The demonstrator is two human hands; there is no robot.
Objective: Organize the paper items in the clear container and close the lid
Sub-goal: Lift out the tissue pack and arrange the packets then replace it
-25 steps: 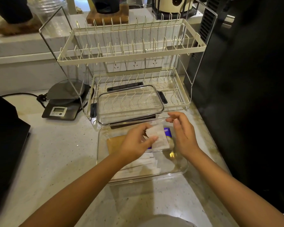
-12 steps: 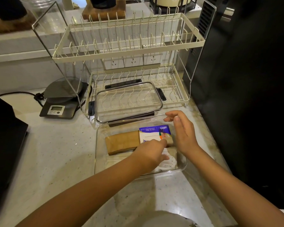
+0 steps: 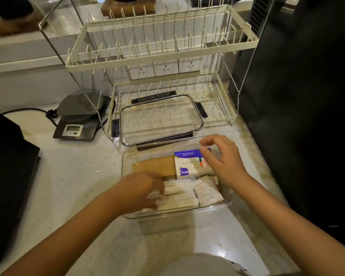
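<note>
The clear container (image 3: pixel 125 162) sits open on the counter in front of me. Inside lie a brown paper stack (image 3: pixel 153 166), a white and purple tissue pack (image 3: pixel 187 165), long white paper packets (image 3: pixel 180 194) and small white sachets (image 3: pixel 208 194). My left hand (image 3: pixel 142 193) is down in the container's left front, fingers curled around the left ends of the long white packets. My right hand (image 3: pixel 224 160) hovers over the right end of the tissue pack, fingers apart, holding nothing. The clear lid (image 3: pixel 161 118) with black latches leans on the dish rack just behind the container.
A two-tier cream dish rack (image 3: pixel 167 54) stands behind the container. A kitchen scale (image 3: pixel 76 126) with a cable is to its left. A black appliance (image 3: pixel 8 176) sits at the left edge and a tall black unit (image 3: pixel 297 96) at the right.
My left hand set the white sachet it held down in the container's right front, then moved left onto the long packets. The right hand lifted slightly over the tissue pack.
</note>
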